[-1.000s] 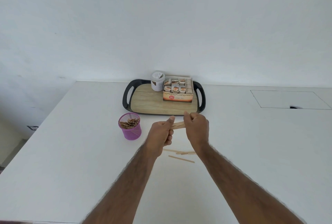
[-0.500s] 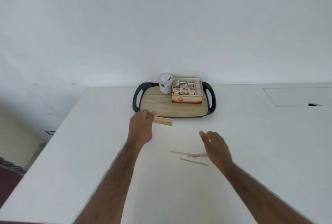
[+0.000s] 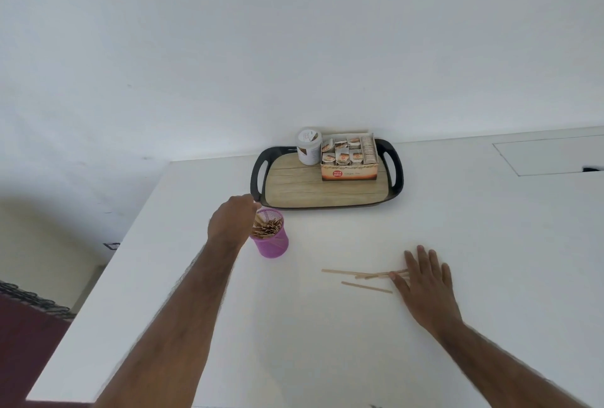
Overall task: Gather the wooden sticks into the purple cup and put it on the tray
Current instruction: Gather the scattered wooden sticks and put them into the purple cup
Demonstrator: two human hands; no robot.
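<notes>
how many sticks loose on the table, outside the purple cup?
3 distinguishable: two overlapping sticks in a crossed clump by the right hand, its thumb touching their ends; one lone stick just nearer the camera. Others may hide in the clump or beneath the hand.

Bright, flat, even light across the white table (image 3: pixel 327 358) right now. Just a soft, faint shadow under my right hand (image 3: pixel 425 280). The wide lens bows the table edges, and my left forearm (image 3: pixel 183 309) looks smeared, outline fuzzy.
</notes>
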